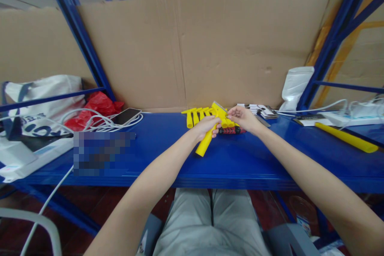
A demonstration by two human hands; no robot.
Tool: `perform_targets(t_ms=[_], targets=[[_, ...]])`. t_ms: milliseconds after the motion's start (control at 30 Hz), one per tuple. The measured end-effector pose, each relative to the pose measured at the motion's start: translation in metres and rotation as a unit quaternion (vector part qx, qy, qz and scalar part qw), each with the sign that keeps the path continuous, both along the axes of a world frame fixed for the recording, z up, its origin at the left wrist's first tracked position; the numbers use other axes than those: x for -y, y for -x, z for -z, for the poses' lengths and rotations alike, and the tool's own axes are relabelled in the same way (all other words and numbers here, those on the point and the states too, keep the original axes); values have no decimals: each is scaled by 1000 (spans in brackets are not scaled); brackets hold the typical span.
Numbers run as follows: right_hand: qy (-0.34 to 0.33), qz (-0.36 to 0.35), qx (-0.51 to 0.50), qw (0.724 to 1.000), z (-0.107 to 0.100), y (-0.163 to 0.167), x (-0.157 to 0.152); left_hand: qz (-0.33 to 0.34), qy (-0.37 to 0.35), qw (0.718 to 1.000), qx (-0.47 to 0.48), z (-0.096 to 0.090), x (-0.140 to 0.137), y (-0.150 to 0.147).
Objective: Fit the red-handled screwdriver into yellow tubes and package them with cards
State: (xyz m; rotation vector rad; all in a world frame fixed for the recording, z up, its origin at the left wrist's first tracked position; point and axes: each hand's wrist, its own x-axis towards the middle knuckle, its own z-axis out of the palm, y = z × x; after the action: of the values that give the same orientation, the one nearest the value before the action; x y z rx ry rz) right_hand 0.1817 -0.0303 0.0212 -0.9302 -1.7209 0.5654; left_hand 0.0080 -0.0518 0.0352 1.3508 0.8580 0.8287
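Observation:
My left hand (pixel 207 127) is wrapped round the handle of a yellow scraper (pixel 205 144), its thick end pointing down toward me and its head, with a pale blade edge, pointing away. Beside that head, my right hand (pixel 241 118) has its thumb and fingers pinched together; whatever lies between them is too small to make out. Several more yellow scrapers (pixel 189 120) lie in a row behind my left hand. A red and black tool handle, like a screwdriver's (pixel 231 131), rests on the blue table just beneath my right hand.
Printed black and white cards (pixel 264 111) and a white pouch (pixel 295 88) are at the back right. Farther right lies a long yellow piece (pixel 346 137). A phone (pixel 128 116), white cables, a red bag (pixel 93 110) and a cloth bag (pixel 45 104) crowd the left. Cardboard (pixel 225 48) walls the back.

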Motion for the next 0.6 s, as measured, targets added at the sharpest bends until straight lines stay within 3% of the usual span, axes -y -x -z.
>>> perform_targets(t_ms=[333,600], targets=[[13,7,14,1000,-2,1,4,30,-21,999,-2,1,3,1],[0,83,100,992,-6,2,7,37,-16,999,-7,0,2,2]])
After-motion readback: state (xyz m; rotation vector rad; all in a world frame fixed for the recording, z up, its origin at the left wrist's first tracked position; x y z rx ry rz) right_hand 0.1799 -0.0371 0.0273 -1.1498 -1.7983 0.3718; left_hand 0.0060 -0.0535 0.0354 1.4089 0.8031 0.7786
